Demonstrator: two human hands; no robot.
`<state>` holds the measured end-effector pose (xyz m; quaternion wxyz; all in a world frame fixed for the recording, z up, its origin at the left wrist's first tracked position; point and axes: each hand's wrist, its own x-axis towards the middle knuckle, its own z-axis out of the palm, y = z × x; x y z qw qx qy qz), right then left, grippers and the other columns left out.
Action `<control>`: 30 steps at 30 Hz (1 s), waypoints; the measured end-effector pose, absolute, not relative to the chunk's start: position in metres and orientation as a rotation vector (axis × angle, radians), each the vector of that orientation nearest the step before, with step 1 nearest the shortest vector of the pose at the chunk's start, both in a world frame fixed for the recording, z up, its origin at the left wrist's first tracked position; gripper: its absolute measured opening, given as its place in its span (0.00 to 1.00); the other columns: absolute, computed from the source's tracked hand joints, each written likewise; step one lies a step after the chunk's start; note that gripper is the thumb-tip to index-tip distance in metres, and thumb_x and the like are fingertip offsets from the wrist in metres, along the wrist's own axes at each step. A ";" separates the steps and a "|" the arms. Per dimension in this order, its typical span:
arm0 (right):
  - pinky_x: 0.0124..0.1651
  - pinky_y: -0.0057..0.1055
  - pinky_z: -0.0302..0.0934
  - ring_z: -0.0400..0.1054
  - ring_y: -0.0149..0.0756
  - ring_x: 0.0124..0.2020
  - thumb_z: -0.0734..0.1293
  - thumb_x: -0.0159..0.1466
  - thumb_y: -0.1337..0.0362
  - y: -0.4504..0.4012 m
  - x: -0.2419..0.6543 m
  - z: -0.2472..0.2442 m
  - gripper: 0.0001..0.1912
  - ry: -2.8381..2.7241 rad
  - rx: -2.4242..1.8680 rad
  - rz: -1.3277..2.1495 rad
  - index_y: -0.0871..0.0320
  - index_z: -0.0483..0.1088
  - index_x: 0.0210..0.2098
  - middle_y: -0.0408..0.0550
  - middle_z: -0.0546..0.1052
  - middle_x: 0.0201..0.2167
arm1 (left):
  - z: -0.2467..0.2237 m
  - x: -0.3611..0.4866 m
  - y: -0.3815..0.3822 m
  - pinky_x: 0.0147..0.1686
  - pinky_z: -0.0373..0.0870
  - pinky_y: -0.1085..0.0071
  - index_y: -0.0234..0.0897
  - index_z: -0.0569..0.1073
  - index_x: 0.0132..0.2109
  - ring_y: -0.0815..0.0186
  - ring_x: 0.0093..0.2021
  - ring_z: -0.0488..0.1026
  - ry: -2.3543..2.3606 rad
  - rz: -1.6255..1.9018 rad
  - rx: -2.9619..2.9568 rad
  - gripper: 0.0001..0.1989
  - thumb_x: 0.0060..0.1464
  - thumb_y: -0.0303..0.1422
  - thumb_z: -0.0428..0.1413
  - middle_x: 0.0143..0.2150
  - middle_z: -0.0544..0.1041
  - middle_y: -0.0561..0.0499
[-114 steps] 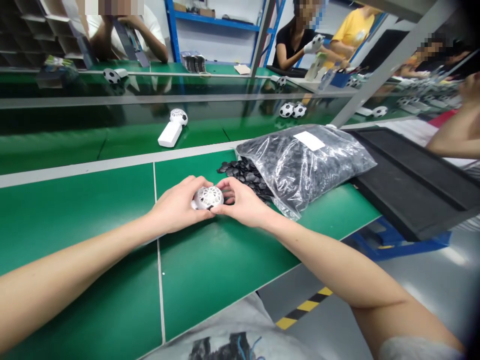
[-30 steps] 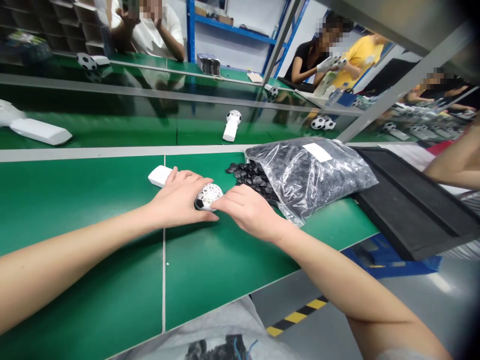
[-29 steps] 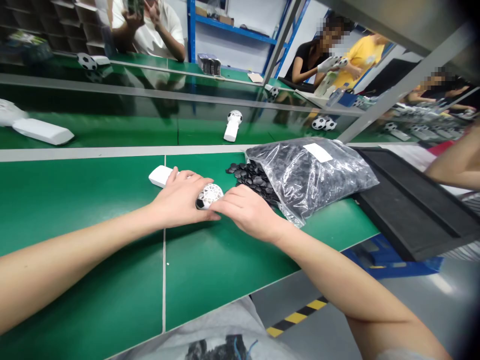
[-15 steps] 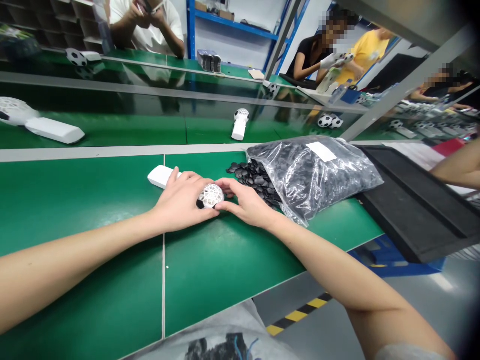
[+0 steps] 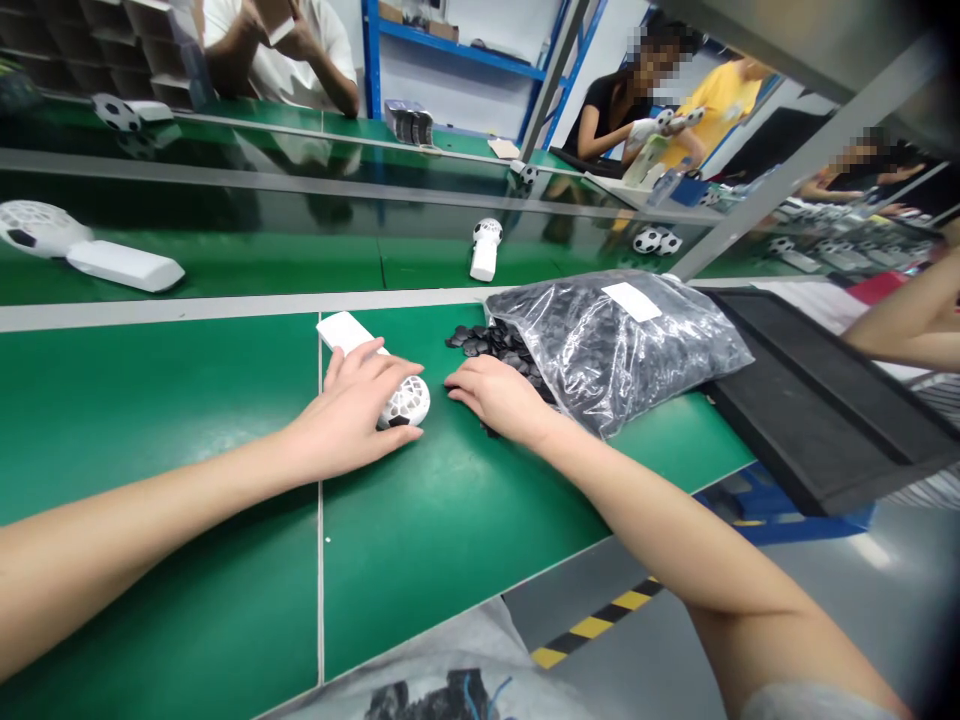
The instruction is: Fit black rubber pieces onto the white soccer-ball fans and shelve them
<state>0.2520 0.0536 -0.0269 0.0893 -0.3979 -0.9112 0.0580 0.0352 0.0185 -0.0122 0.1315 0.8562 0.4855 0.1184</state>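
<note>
Peeking out, white black-patched latticed ball

I've a green bench in front, grey floor below right with glare, yellow-black tape. Across from me: blue rack, white wall; cubbies far left, grey bar slanting right.

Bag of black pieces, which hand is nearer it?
Right: the right hand is near the mouth of the bag; the left hand is farther away, on the soccer-patterned ball.

Right hand — off the ball, now apart
</note>
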 end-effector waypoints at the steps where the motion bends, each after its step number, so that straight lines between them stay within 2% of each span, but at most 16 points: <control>1: 0.45 0.38 0.59 0.65 0.41 0.41 0.58 0.64 0.68 0.053 0.250 -0.028 0.11 -2.738 -1.199 0.114 0.61 0.72 0.39 0.55 0.73 0.35 | -0.012 0.035 0.019 0.59 0.40 0.43 0.39 0.61 0.56 0.48 0.64 0.43 1.369 0.332 2.496 0.29 0.48 0.44 0.54 0.58 0.63 0.43; 4: 0.46 0.39 0.59 0.65 0.41 0.41 0.57 0.64 0.71 0.049 0.248 -0.027 0.12 -2.680 -1.265 0.138 0.62 0.70 0.41 0.55 0.74 0.37 | -0.010 0.029 0.021 0.60 0.45 0.47 0.39 0.60 0.57 0.51 0.65 0.40 1.203 0.263 2.464 0.27 0.48 0.36 0.52 0.58 0.63 0.46; 7: 0.46 0.34 0.60 0.67 0.35 0.41 0.59 0.63 0.70 0.043 0.248 -0.021 0.10 -2.466 -1.220 0.518 0.59 0.69 0.41 0.49 0.75 0.40 | -0.007 0.022 0.021 0.61 0.48 0.52 0.39 0.58 0.58 0.54 0.66 0.34 1.143 0.245 2.375 0.28 0.47 0.29 0.50 0.61 0.59 0.47; 10: 0.41 0.28 0.62 0.68 0.30 0.36 0.62 0.61 0.67 0.033 0.245 -0.014 0.06 -2.258 -1.095 0.899 0.57 0.70 0.36 0.43 0.75 0.35 | -0.005 0.020 0.017 0.61 0.48 0.53 0.39 0.56 0.59 0.55 0.66 0.33 1.153 0.247 2.322 0.31 0.45 0.27 0.50 0.63 0.55 0.45; 13: 0.38 0.27 0.62 0.67 0.28 0.32 0.66 0.58 0.67 0.026 0.237 -0.011 0.02 -2.140 -0.993 1.080 0.58 0.71 0.31 0.42 0.74 0.30 | -0.004 0.023 0.016 0.60 0.49 0.52 0.36 0.56 0.59 0.53 0.66 0.34 1.175 0.265 2.294 0.32 0.44 0.28 0.53 0.64 0.53 0.41; 16: 0.36 0.27 0.61 0.66 0.27 0.30 0.68 0.56 0.67 0.025 0.227 -0.013 0.01 -2.059 -0.955 1.195 0.58 0.71 0.29 0.41 0.74 0.28 | -0.005 0.026 0.016 0.61 0.48 0.51 0.35 0.59 0.57 0.51 0.66 0.35 1.193 0.308 2.266 0.33 0.44 0.37 0.57 0.63 0.55 0.41; 19: 0.35 0.26 0.60 0.65 0.27 0.29 0.68 0.55 0.67 0.029 0.221 -0.017 0.02 -2.025 -0.925 1.237 0.59 0.71 0.28 0.40 0.73 0.26 | -0.006 0.029 0.017 0.60 0.49 0.51 0.35 0.61 0.55 0.51 0.66 0.37 1.214 0.356 2.251 0.31 0.45 0.44 0.56 0.62 0.57 0.42; 24: 0.32 0.24 0.57 0.61 0.25 0.26 0.69 0.53 0.69 0.035 0.217 -0.020 0.04 -2.032 -0.915 1.203 0.60 0.68 0.25 0.39 0.70 0.24 | -0.009 0.031 0.014 0.60 0.49 0.51 0.36 0.63 0.52 0.52 0.66 0.40 1.222 0.435 2.268 0.23 0.50 0.40 0.52 0.59 0.61 0.43; 30: 0.28 0.24 0.55 0.57 0.24 0.22 0.72 0.49 0.63 0.036 0.210 -0.025 0.12 -1.907 -0.977 1.446 0.60 0.64 0.24 0.37 0.66 0.21 | -0.015 0.035 0.014 0.58 0.54 0.55 0.35 0.64 0.46 0.52 0.64 0.48 1.197 0.576 2.298 0.17 0.47 0.34 0.50 0.54 0.66 0.44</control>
